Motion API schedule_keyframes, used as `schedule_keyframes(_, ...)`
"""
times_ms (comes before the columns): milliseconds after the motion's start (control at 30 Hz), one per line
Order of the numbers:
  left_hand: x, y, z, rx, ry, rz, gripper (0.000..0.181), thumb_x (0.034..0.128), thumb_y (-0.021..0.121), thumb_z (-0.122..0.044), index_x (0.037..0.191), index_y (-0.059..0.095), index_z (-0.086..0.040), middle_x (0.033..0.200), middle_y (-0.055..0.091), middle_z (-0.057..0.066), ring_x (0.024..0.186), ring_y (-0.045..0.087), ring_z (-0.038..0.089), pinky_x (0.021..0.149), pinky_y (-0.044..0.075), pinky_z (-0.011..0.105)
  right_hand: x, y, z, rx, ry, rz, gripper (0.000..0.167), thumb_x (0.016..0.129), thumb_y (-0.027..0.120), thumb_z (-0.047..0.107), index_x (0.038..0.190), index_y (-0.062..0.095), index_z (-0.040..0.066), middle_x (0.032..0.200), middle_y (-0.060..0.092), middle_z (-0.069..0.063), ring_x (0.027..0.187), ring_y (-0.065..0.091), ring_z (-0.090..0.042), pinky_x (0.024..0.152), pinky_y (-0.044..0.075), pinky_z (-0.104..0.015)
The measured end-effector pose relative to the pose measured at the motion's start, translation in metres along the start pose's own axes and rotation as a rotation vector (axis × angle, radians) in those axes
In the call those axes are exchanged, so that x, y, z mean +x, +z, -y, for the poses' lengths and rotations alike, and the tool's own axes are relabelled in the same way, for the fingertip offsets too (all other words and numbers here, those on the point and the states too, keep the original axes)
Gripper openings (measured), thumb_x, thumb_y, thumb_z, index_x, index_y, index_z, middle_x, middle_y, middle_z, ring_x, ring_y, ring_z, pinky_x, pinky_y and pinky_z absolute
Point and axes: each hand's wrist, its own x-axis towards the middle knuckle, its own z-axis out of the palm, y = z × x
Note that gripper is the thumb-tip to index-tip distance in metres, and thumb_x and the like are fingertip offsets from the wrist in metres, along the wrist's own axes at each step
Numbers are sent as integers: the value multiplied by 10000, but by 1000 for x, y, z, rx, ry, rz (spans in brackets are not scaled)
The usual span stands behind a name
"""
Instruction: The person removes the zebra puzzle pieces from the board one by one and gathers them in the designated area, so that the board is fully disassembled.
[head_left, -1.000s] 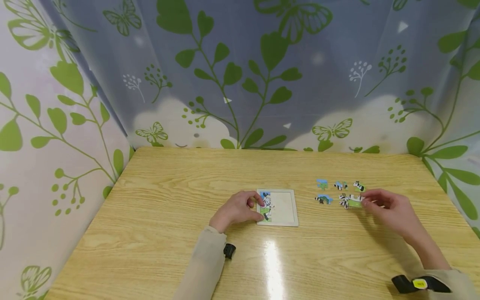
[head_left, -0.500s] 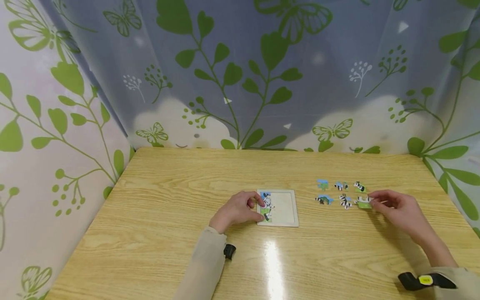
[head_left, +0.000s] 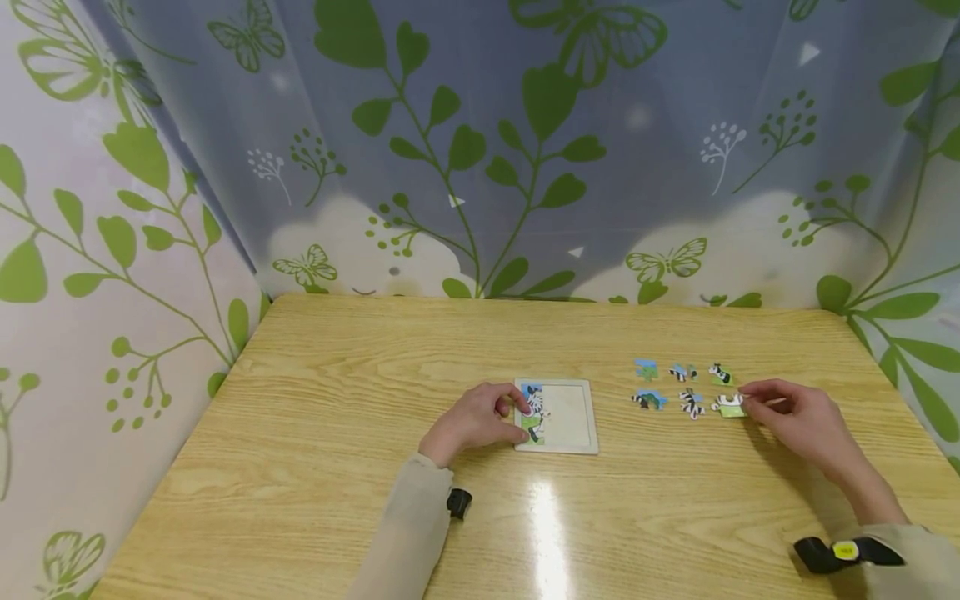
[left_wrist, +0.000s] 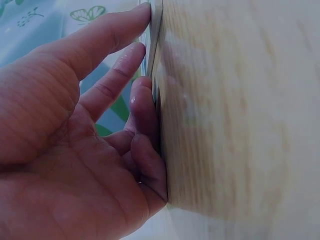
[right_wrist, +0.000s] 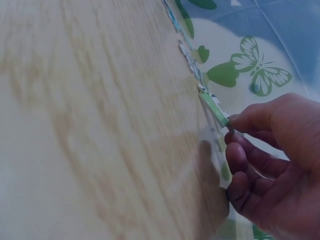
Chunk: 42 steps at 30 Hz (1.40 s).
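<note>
My left hand [head_left: 474,421] rests at the left side of a square puzzle board [head_left: 592,429], thumb and index finger touching it. In the left wrist view, these two fingers lie fairly straight on the board while the others curl against the table. Zebra-patterned puzzle pieces [head_left: 533,414] fill the board's left strip; its right part shows bare backing. Over on the right, my right hand [head_left: 806,421] pinches a green-and-white puzzle piece [head_left: 729,407] between thumb and index finger. The right wrist view shows this piece [right_wrist: 213,109] tilted, its green edge towards the camera.
Several loose puzzle pieces lie in two rows left of my right hand, among them a striped one [head_left: 692,404], a blue-green one [head_left: 646,369] and a black-and-white animal piece [head_left: 721,372]. A patterned curtain [head_left: 480,150] hangs behind the wooden table [head_left: 337,383].
My right hand has drawn the pinched piece slightly right, away from the striped piece, and its picture side has tilted. My left hand and the board have stayed put.
</note>
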Motion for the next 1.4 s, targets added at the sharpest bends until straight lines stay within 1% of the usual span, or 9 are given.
schedule_keyframes(200, 0, -2, 1, 2, 21, 26, 252, 876, 799, -187, 1096, 680, -152, 861, 429, 5, 817, 397, 163, 744, 345, 335, 0, 2, 4, -38, 19, -17, 278, 1012, 647, 258, 1164, 720, 36, 1039, 733, -137, 752, 515, 177, 591, 488, -225)
schedule_keyframes(333, 1, -6, 2, 7, 18, 43, 263, 887, 784, -225, 1120, 684, -157, 900, 478, 8, 823, 424, 156, 730, 367, 322, 1, 4, 13, -37, -21, -33, 257, 1001, 660, 227, 1144, 725, 24, 1037, 731, -195, 731, 530, 165, 572, 484, -224)
schedule_keyframes(400, 2, -9, 1, 20, 11, 34, 269, 899, 777, -240, 1137, 682, -160, 911, 514, 10, 817, 449, 158, 733, 385, 323, 1, 6, 19, -31, -54, -40, 243, 992, 672, 211, 1133, 729, 22, 1016, 735, -188, 724, 541, 150, 572, 484, -217)
schedule_keyframes(500, 6, -13, 0, 56, 0, -11, 285, 915, 770, -265, 1162, 672, -161, 922, 562, 12, 818, 490, 168, 745, 415, 329, 3, 10, 30, -16, -107, -53, 207, 975, 689, 177, 1115, 738, 31, 985, 741, -171, 726, 559, 128, 577, 489, -214)
schedule_keyframes(667, 14, -19, 3, 100, -11, -83, 364, 908, 786, -273, 1219, 646, -146, 918, 573, 11, 817, 498, 169, 746, 412, 328, 7, 21, 50, 22, -166, -29, 196, 971, 693, 169, 1119, 746, 52, 998, 747, -147, 747, 573, 107, 595, 487, -224)
schedule_keyframes(867, 21, -20, 3, 137, -15, -77, 422, 897, 792, -305, 1254, 628, -150, 905, 557, -1, 813, 491, 158, 739, 393, 322, 10, 37, 75, 58, -194, 20, 190, 975, 693, 171, 1126, 741, 66, 1009, 746, -116, 765, 616, 43, 601, 497, -244)
schedule_keyframes(1200, 27, -18, -1, 167, -34, -68, 477, 875, 811, -373, 1264, 626, -167, 923, 555, -1, 839, 499, 171, 749, 389, 335, 25, 74, 103, 122, -277, 104, 167, 974, 690, 146, 1112, 741, 65, 1004, 753, -83, 784, 658, -56, 628, 525, -250)
schedule_keyframes(1300, 28, -17, -1, 190, -42, -76, 472, 873, 808, -389, 1254, 626, -178, 933, 554, 0, 847, 502, 174, 731, 384, 329, 28, 85, 113, 149, -281, 140, 163, 975, 688, 139, 1113, 740, 69, 991, 750, -69, 788, 656, -82, 623, 520, -252)
schedule_keyframes(1400, 28, -16, -1, 216, -50, -83, 474, 869, 809, -395, 1248, 622, -181, 936, 548, 2, 849, 498, 175, 721, 376, 325, 32, 95, 123, 171, -260, 181, 161, 971, 695, 142, 1112, 741, 81, 972, 742, -59, 784, 646, -114, 600, 508, -257)
